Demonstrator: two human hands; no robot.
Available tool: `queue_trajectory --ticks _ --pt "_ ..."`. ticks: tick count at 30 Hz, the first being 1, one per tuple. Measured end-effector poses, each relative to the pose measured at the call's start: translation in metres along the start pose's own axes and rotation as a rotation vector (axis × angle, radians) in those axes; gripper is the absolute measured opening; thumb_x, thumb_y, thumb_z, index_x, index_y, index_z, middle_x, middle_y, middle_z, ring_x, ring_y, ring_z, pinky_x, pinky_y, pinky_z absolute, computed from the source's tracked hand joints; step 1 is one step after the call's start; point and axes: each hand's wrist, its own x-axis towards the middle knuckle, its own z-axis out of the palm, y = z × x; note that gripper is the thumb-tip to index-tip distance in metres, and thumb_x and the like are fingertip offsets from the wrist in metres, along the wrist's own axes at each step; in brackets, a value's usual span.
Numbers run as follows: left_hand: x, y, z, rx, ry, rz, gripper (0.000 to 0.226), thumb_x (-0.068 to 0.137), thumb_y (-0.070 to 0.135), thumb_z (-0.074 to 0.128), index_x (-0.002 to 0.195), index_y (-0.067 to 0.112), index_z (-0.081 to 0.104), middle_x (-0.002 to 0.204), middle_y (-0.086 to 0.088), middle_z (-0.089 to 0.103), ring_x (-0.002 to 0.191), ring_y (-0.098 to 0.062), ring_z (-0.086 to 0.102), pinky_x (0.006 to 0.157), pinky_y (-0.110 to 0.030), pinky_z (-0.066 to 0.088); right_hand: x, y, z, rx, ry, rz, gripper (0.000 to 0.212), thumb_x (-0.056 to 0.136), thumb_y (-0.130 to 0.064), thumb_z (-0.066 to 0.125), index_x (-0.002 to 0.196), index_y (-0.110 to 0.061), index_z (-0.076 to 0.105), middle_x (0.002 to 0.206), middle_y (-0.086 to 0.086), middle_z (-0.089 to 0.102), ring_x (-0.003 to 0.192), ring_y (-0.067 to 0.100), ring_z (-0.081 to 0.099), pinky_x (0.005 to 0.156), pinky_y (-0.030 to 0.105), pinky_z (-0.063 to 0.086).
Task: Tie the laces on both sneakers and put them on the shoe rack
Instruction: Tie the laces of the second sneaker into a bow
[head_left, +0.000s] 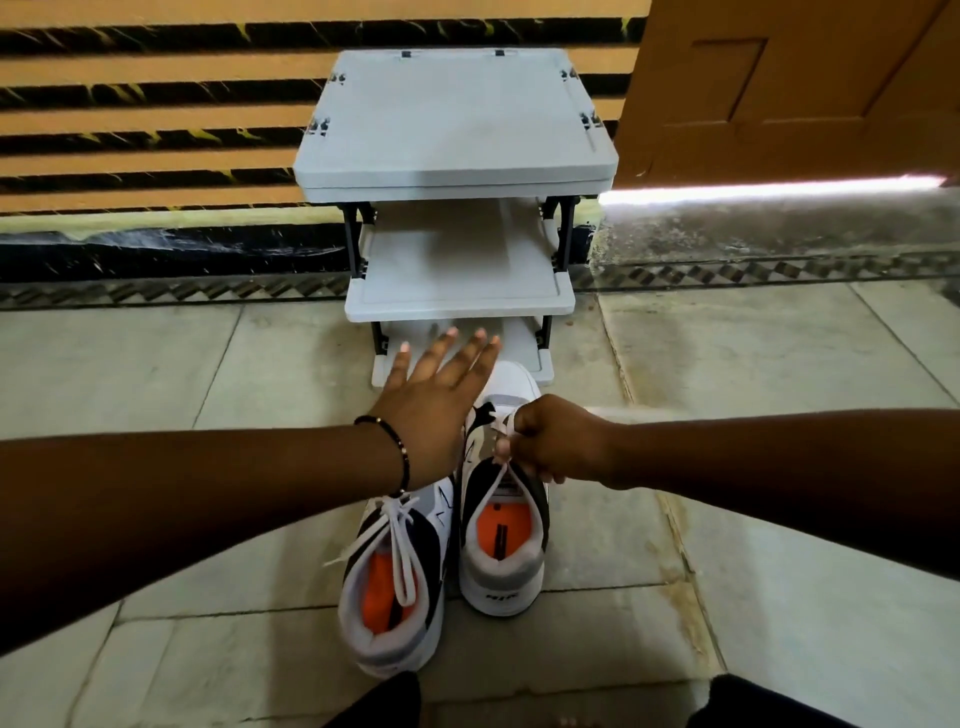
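Two white, grey and black sneakers with orange insoles stand side by side on the floor, heels toward me. The left sneaker (395, 587) has a tied white bow lying over its opening. Over the right sneaker (501, 540), my right hand (550, 447) is shut on its white laces (500, 480), pulling them up from the tongue. My left hand (436, 400) is flat with fingers spread above the toes of the sneakers, holding nothing. The grey shoe rack (457, 296) with three shelves stands just beyond the sneakers against the wall.
The floor is pale stone tile. A striped orange and black wall (156, 130) runs behind the rack, with an orange door (779, 83) at the right. My dark-clothed knees (384, 701) show at the bottom edge.
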Motion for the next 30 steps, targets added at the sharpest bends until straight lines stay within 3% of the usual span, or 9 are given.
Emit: queue_trajectory --ticks 3,6,9,12,17,21,24,27,30 --pt "0.004 -0.001 0.003 -0.190 -0.132 0.072 0.065 0.085 0.007 0.047 0.142 0.019 0.020 0.154 -0.006 0.023 0.144 -0.023 0.013 0.118 -0.041 0.016 -0.004 -0.009 -0.006 0.038 0.023 -0.033 0.027 0.092 -0.019 0.054 0.065 -0.015 0.058 0.057 0.001 0.055 0.047 0.012 0.047 0.044 0.021 0.037" --pt "0.002 0.006 -0.001 -0.391 -0.078 0.103 0.035 0.086 0.005 0.048 0.120 0.014 0.051 0.129 -0.010 0.054 0.121 -0.027 0.047 0.101 -0.033 0.039 -0.013 -0.019 -0.013 0.072 0.040 -0.061 0.024 0.093 -0.020 0.051 0.077 -0.008 0.066 0.060 0.004 0.058 0.044 0.011 0.047 0.044 0.021 0.036" --pt "0.002 0.009 -0.011 -0.494 -0.007 0.103 0.011 0.088 0.011 0.050 0.093 0.020 0.055 0.101 -0.002 0.062 0.099 -0.023 0.056 0.085 -0.029 0.044 -0.022 -0.023 -0.019 0.059 0.064 -0.062 0.030 0.094 -0.023 0.051 0.090 0.002 0.067 0.062 0.004 0.059 0.046 0.011 0.048 0.045 0.021 0.037" --pt "0.003 0.010 -0.021 -0.552 -0.006 0.100 0.010 0.088 0.018 0.051 0.087 0.018 0.061 0.093 -0.004 0.071 0.091 -0.022 0.062 0.087 -0.038 0.049 -0.032 -0.023 -0.024 0.104 0.097 -0.063 0.032 0.093 -0.023 0.050 0.093 0.005 0.065 0.066 0.006 0.061 0.047 0.012 0.047 0.044 0.021 0.036" --pt "0.006 0.012 -0.029 -0.651 -0.144 0.055 0.019 0.091 0.018 0.046 0.089 0.022 0.065 0.062 0.006 0.068 0.060 0.002 0.057 0.071 -0.026 0.044 -0.033 -0.021 -0.035 0.164 0.149 -0.048 0.022 0.093 -0.017 0.052 0.081 -0.004 0.065 0.071 0.011 0.063 0.045 0.013 0.046 0.047 0.024 0.033" --pt "0.008 0.012 -0.022 -0.908 -0.356 0.014 0.018 0.092 0.011 0.045 0.105 0.022 0.053 0.049 0.011 0.065 0.055 0.000 0.063 0.055 -0.020 0.044 -0.025 -0.026 -0.040 0.172 0.101 -0.062 0.021 0.093 -0.015 0.051 0.081 -0.006 0.066 0.072 0.012 0.063 0.050 0.016 0.047 0.048 0.025 0.035" --pt "0.013 0.011 -0.018 -1.035 -0.432 0.004 0.010 0.089 0.014 0.052 0.091 0.024 0.053 0.054 0.010 0.067 0.058 -0.002 0.065 0.057 -0.024 0.046 -0.018 -0.030 -0.038 0.157 0.057 -0.094 0.020 0.093 -0.013 0.052 0.076 -0.009 0.063 0.064 0.007 0.061 0.052 0.016 0.048 0.049 0.025 0.037" --pt "0.016 0.005 -0.014 -1.066 -0.383 -0.040 0.008 0.084 0.016 0.061 0.092 0.015 0.060 0.051 0.010 0.063 0.050 -0.001 0.061 0.047 -0.013 0.043 -0.012 -0.027 -0.037 0.126 0.049 -0.110 0.017 0.090 -0.010 0.056 0.076 -0.010 0.065 0.062 0.005 0.060 0.051 0.016 0.048 0.049 0.025 0.038" --pt "0.018 -0.001 -0.007 -0.942 -0.247 -0.049 0.022 0.080 0.024 0.065 0.083 0.002 0.065 0.048 0.009 0.053 0.043 0.001 0.046 0.055 -0.015 0.039 -0.011 -0.022 -0.038 0.146 0.055 -0.121 0.008 0.087 -0.005 0.060 0.082 -0.005 0.066 0.063 0.008 0.061 0.048 0.015 0.047 0.047 0.024 0.038"
